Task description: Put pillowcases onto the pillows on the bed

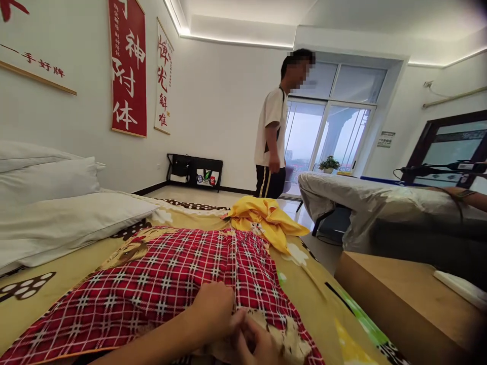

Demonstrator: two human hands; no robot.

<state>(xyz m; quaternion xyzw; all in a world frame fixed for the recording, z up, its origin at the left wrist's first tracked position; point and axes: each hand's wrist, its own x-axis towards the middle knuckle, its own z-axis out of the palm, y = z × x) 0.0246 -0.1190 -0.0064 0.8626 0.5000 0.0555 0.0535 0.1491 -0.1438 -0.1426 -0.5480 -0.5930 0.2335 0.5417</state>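
The bed [321, 309] is bearing a red plaid cloth [182, 274], spreading from six to eight o'clock. At six, the left hand [213, 306] and right hand [258, 343] are meeting, fingers curled; whether they are clamping cloth, cannot tell.

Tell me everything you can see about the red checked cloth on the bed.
The red checked cloth looks like thin woven fabric, crossed by white and dark lines, with orange edging along its near-left edge. It lies spread, lightly wrinkled, over the yellowish patterned bedsheet, with a seam or fold running lengthwise. The left hand and right hand meet over its near part; whether they pinch it is unclear.
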